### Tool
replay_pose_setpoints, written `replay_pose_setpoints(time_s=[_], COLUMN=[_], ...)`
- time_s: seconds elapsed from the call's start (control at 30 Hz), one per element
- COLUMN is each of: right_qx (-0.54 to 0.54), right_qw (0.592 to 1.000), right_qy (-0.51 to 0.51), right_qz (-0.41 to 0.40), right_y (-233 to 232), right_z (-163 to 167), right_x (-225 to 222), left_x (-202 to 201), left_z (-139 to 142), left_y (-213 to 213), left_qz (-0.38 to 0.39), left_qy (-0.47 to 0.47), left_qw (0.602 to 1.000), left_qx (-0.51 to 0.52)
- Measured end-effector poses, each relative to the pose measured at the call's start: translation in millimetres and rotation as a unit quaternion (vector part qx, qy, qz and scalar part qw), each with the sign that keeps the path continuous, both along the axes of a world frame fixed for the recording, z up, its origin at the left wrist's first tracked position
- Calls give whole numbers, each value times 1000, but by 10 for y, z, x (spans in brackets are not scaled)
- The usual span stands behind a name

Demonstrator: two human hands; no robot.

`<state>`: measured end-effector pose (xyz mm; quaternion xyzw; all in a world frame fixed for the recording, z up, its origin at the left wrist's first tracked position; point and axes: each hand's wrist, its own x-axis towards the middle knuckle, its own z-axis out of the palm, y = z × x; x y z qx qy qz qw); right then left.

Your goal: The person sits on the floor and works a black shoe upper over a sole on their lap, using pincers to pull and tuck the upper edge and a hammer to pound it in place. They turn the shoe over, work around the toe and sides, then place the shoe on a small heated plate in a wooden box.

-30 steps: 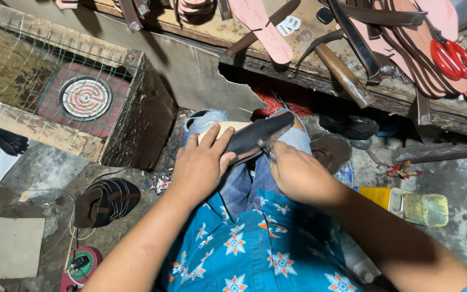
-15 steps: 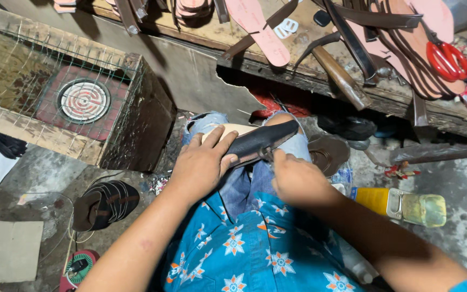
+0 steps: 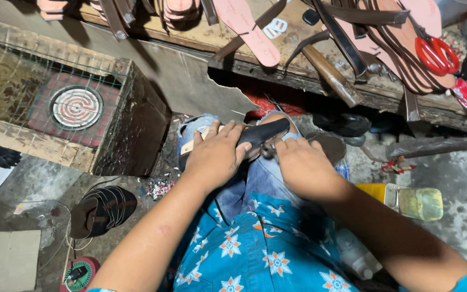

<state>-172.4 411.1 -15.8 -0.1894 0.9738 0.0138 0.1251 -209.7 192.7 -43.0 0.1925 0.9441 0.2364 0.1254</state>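
A dark sandal sole (image 3: 263, 132) lies across my knees, over my jeans. My left hand (image 3: 217, 157) lies flat on its left part and clasps it, fingers spread over the top. My right hand (image 3: 301, 165) is closed at the sole's right edge, fingertips pinching something small there that I cannot make out. Under the sole a pale tan layer (image 3: 190, 146) peeks out on the left.
A wooden workbench (image 3: 320, 59) ahead carries pink soles (image 3: 252, 30), brown straps, a hammer (image 3: 331, 78) and red scissors (image 3: 436, 54). A wire-covered box with an electric coil (image 3: 75, 107) stands left. Stacked dark sandals (image 3: 101, 211) lie on the floor; a yellow glue tin (image 3: 406, 200) sits right.
The sole has settled lower onto my knees. My right hand slid up to its right edge while my left hand kept its hold.
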Motion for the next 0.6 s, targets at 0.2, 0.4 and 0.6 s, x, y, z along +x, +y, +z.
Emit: replay_pose_setpoints(time_s=[0.2, 0.4, 0.6], right_qx=[-112, -59, -14], right_qw=[985, 992, 998], right_qy=[-118, -89, -30], right_qz=[-54, -72, -59], right_y=[83, -33, -152], right_z=[83, -61, -251], right_x=[-122, 117, 79], left_x=[142, 133, -82], left_z=[-78, -136, -68], left_y=[42, -8, 96], left_qz=[-4, -15, 8], left_qy=[82, 97, 12], left_qw=[996, 995, 1000], left_qx=[-18, 2, 20])
